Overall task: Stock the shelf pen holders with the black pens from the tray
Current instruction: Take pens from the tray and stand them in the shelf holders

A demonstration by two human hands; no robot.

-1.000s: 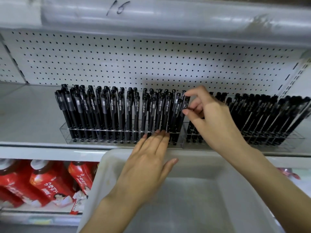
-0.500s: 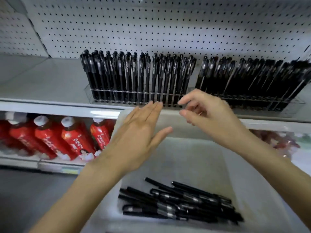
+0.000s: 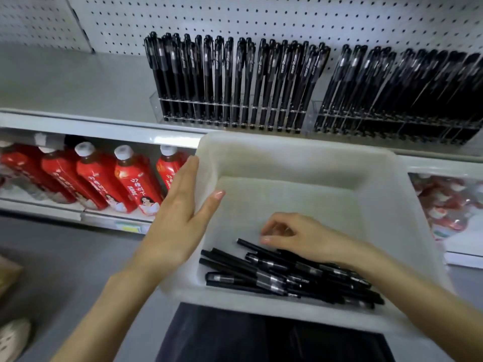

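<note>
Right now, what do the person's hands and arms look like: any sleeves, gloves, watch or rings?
Both the left hand and the right hand are bare, without gloves. The left forearm and right forearm are uncovered to the frame edge: no sleeve, watch or bracelet. No ring shows on the visible fingers. The left thumbnail is short, without dark polish.

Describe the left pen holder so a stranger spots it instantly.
Find the grey shelf under the white pegboard. There, take the left pen holder, nearer the red bottles. Its pens stand more upright than those in the right pen holder.
</note>
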